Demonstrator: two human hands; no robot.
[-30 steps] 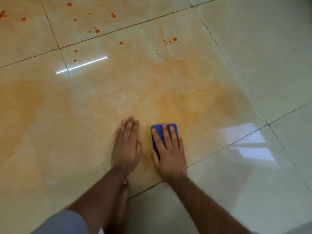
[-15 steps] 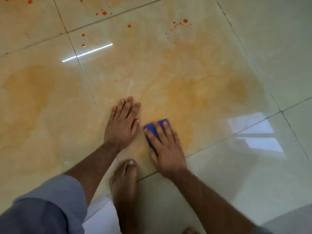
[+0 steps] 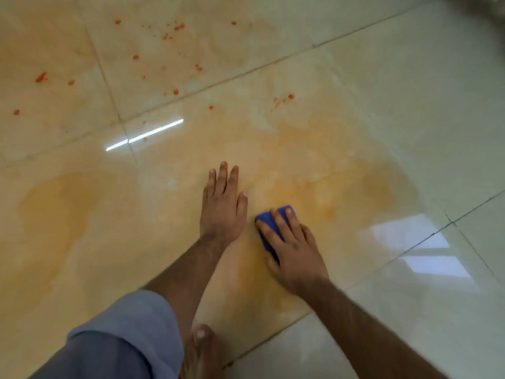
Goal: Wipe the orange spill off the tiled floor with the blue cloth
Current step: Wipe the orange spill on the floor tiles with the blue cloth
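The right hand (image 3: pixel 296 255) pressed flat on the blue cloth (image 3: pixel 273 228) at frame centre; the left hand (image 3: pixel 222 206) lay spread on the floor (image 3: pixel 410 105), cloth barely shifted.

Glossy cream tiles (image 3: pixel 396 110) lie under me, crossed by dark grout lines (image 3: pixel 246 71). Beyond one grout crossing (image 3: pixel 451 221), window light (image 3: pixel 426 253) reflects.

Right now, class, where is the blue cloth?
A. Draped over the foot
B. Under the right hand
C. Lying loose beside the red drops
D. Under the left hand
B: the right hand lies flat on the cloth, pressing it to the floor, while the left hand rests bare on the tile beside it.
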